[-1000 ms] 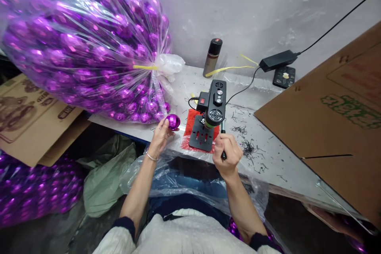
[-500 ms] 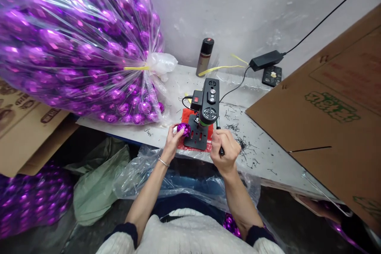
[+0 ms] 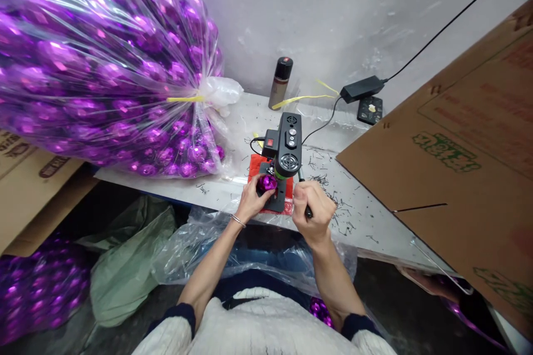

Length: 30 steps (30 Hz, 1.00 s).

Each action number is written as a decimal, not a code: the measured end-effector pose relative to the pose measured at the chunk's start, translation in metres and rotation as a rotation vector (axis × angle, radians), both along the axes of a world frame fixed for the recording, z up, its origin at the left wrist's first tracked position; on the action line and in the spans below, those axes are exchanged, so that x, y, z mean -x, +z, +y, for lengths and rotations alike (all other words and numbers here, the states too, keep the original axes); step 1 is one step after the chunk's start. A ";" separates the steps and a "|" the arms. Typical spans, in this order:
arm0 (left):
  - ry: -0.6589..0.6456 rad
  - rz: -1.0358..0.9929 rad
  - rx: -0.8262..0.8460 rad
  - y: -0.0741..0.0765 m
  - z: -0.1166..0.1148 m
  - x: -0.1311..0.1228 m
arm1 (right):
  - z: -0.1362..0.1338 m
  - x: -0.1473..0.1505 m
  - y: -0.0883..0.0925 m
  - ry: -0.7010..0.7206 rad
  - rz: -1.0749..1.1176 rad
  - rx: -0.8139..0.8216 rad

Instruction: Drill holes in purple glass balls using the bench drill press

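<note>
My left hand (image 3: 251, 204) is closed on a shiny purple faceted ball (image 3: 266, 182) and holds it on the black base plate under the head of a small black bench drill (image 3: 286, 151). A red mat lies beneath the drill's base. My right hand (image 3: 312, 211) is a fist wrapped round the drill's black lever handle (image 3: 307, 211), just right of the machine. A thin bracelet sits on my left wrist.
A big clear bag of purple balls (image 3: 100, 66) fills the table's left side. A spray can (image 3: 280, 82), yellow ties and a black power adapter (image 3: 361, 89) stand at the back. A large cardboard sheet (image 3: 453, 144) leans at the right. Black shavings litter the table (image 3: 233, 188).
My left hand carried the purple ball rightward from beside the bag onto the drill's base plate. My right hand stayed gripping the lever handle.
</note>
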State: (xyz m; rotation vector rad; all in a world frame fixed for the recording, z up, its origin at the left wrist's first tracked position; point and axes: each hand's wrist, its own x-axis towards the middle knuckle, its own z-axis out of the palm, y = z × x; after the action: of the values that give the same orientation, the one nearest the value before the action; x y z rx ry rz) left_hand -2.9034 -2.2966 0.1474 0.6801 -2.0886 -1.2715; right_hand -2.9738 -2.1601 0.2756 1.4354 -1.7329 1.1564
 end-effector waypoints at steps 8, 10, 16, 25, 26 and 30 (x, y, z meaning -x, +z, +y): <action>-0.081 0.049 0.205 -0.015 -0.004 -0.003 | 0.002 -0.001 -0.002 -0.005 -0.005 -0.014; -0.101 0.058 0.232 -0.018 -0.003 -0.003 | 0.002 -0.001 -0.003 -0.006 -0.005 -0.017; -0.122 0.084 0.259 -0.023 0.001 0.003 | 0.003 -0.001 -0.004 -0.001 0.015 -0.018; -0.129 0.112 0.227 -0.026 -0.001 0.005 | 0.003 -0.003 -0.033 0.056 0.004 0.029; -0.129 0.116 0.230 -0.026 -0.001 0.005 | 0.003 -0.003 -0.039 0.058 0.004 0.037; -0.108 0.101 0.237 -0.026 0.000 0.006 | 0.000 -0.003 -0.060 0.044 -0.009 0.065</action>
State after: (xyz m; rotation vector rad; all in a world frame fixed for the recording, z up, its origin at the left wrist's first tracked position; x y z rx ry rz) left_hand -2.9094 -2.2963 0.1210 0.3958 -2.1713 -1.0676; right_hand -2.9707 -2.1597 0.2157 1.4381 -1.6621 1.2332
